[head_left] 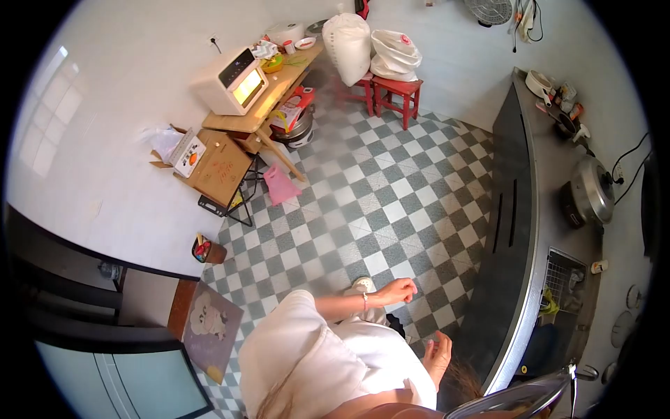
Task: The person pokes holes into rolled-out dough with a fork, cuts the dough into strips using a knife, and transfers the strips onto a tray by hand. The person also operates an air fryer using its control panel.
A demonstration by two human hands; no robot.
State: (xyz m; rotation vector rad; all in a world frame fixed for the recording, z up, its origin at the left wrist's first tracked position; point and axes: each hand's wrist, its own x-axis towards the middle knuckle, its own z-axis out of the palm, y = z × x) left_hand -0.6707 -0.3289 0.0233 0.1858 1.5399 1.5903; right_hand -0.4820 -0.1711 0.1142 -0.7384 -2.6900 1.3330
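My left hand (pixel 396 292), with a thin bracelet at the wrist, hangs in front of my body above the tiled floor. Its fingers are loosely curled and I see nothing in them. Lower and to the right is my right hand (pixel 437 355), with bent fingers slightly apart and no object visible in it. The dark cabinet front (pixel 481 321) is the nearest thing to it; the two do not appear to touch. Below my left hand, a light shoe (pixel 363 283) shows on the checkered floor (pixel 377 202).
A counter (pixel 527 167) runs along the right with a sink (pixel 562 286) and a metal cooker (pixel 592 188). At the back left, a wooden table (pixel 279 94) bears a lit oven (pixel 234 80). Cardboard box (pixel 216 164), pink bag (pixel 281 185), bin (pixel 211 251) and red stools (pixel 398 87) stand about.
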